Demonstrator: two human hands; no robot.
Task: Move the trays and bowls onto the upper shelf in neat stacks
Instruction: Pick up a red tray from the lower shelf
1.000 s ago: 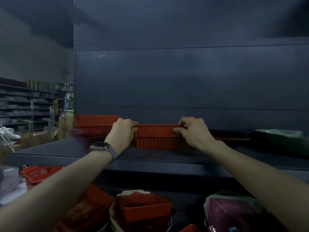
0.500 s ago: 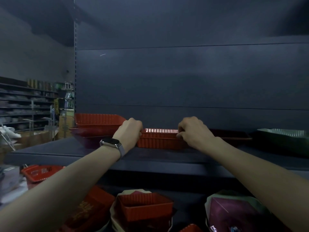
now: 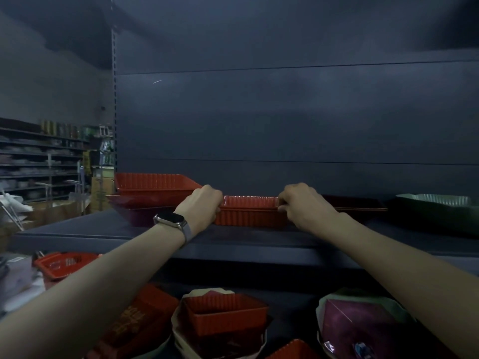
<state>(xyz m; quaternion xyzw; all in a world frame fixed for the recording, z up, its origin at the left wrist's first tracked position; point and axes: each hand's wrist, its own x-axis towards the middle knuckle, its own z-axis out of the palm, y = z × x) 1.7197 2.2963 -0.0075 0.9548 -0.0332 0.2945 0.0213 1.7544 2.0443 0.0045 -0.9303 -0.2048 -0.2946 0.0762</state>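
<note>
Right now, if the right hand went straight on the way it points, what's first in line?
The right hand grips the red ribbed tray at its right end. Past that, the shelf's back panel looks next, though the gap behind the tray is unclear.

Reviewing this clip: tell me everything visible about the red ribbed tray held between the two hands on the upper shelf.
The red ribbed tray is rectangular, orange-red and apparently plastic, with vertically fluted walls and a thin rim catching light. It sits upright, open side up, long side toward the camera, on the dark upper shelf. The left hand grips its left end and the right hand its right end, fingers curled over the rim. Its inside is hidden.
</note>
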